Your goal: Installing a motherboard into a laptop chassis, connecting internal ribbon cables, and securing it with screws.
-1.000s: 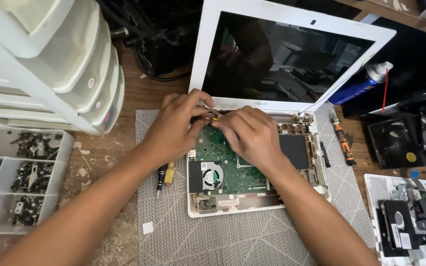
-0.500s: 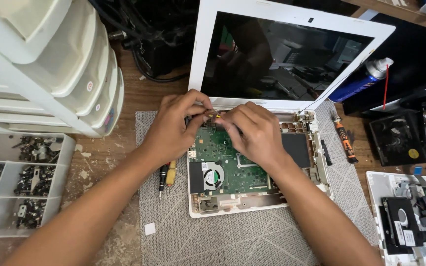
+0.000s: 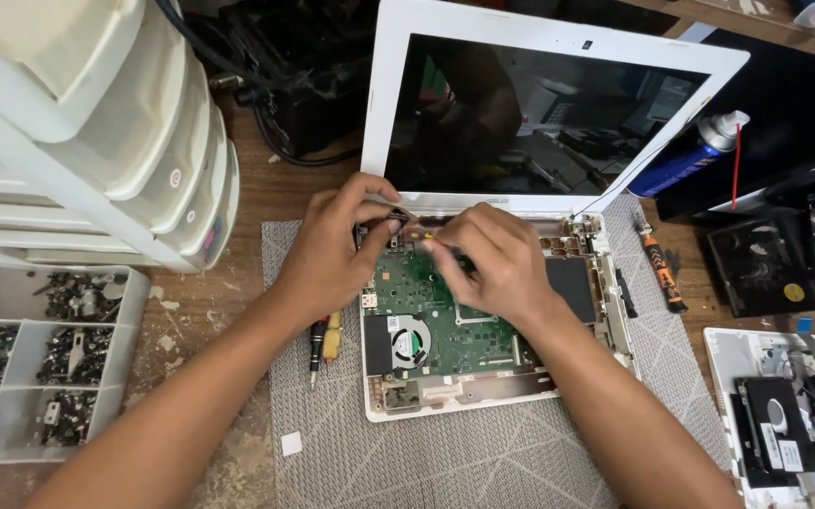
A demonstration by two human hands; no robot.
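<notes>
Basically, head view: white laptop (image 3: 483, 311) lies opened up on a grey mat (image 3: 483, 452), bottom cover off, green board (image 3: 431, 311) & fan (image 3: 407, 337) exposed, screen tilted up behind. Left hand (image 3: 337, 250) rests at the hinge edge, fingers curled, thumb & forefinger pressed on a small part there; can't tell what it is. Right hand (image 3: 492, 259) just beside it, fingertips pinched together on a yellow-handled tool (image 3: 423, 236), tip at the board's top edge. Screwdrivers (image 3: 324, 341) lie left of the laptop, touching the mat. Orange screwdriver (image 3: 660, 271) lies on the right. Parts tray (image 3: 40, 368) w/ screws sits far left.
</notes>
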